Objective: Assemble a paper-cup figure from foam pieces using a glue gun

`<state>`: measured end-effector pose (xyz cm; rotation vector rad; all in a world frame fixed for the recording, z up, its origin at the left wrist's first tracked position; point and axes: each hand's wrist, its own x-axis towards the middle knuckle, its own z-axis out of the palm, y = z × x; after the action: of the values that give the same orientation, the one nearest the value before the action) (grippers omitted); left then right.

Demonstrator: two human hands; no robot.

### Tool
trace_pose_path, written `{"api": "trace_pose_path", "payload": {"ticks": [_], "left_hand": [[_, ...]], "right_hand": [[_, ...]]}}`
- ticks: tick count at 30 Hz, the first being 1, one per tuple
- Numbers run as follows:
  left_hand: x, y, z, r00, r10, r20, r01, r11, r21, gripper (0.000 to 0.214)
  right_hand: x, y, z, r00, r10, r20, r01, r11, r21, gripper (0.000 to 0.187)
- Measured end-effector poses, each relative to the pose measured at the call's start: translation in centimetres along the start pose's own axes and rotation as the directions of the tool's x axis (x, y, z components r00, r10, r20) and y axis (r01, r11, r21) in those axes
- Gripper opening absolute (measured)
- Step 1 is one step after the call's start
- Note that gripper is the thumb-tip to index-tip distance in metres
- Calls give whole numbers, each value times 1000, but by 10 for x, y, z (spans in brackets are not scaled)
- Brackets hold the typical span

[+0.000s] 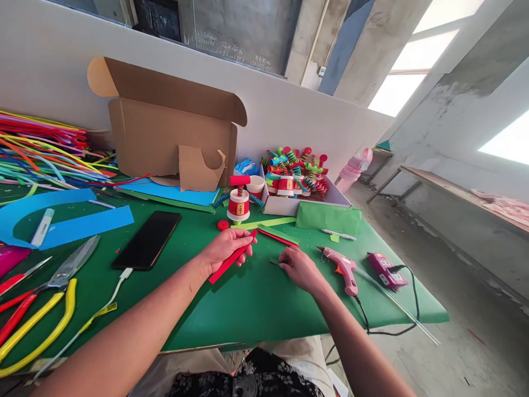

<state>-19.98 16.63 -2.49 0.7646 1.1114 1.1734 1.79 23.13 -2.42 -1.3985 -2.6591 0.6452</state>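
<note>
My left hand [232,246] is closed around a red paper strip [230,264], which slants down toward me. Close to the tabletop, my right hand [299,268] has its fingers curled together on the end of a short dark green paper strip [274,261]; the fingertips partly hide it. Just beyond the hands lie a red and green pair of strips [279,236] and a light green strip [268,223]. A paper-cup figure [238,207] with a red roll on top and blue folded arms stands behind my left hand, beside a small red coil [223,225].
On the right are a pink glue gun [341,269], a glue stick [397,306] and a purple power box [387,271]. A phone [147,241], shears [61,286] and blue paper [93,225] lie left. Behind stand a cardboard box [173,127] and a tray [285,206] of finished figures.
</note>
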Motion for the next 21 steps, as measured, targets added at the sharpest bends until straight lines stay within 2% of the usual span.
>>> {"api": "trace_pose_path", "payload": {"ticks": [7, 9, 12, 16, 18, 21], "left_hand": [[-1, 0, 1, 1000, 4, 5, -4, 1000, 3, 14], [0, 0, 1, 1000, 11, 2, -11, 1000, 8, 17], [0, 2, 0, 997, 58, -51, -57, 998, 21, 22], [1, 6, -3, 973, 138, -187, -136, 990, 22, 30], [2, 8, -4, 959, 147, -243, -150, 989, 6, 31], [4, 10, -6, 944, 150, -294, -154, 988, 9, 32]], "right_hand": [[-8, -2, 5, 998, -51, -29, 51, 999, 6, 13], [-6, -5, 6, 997, -78, -11, 78, 994, 79, 17], [10, -15, 4, 991, -131, -40, 137, 950, 280, 19], [48, -38, -6, 977, -170, -129, 212, 847, 488, 9], [63, -46, -7, 975, -168, -149, 222, 812, 540, 11], [74, -48, -1, 960, -139, -243, 253, 801, 542, 20]]}}
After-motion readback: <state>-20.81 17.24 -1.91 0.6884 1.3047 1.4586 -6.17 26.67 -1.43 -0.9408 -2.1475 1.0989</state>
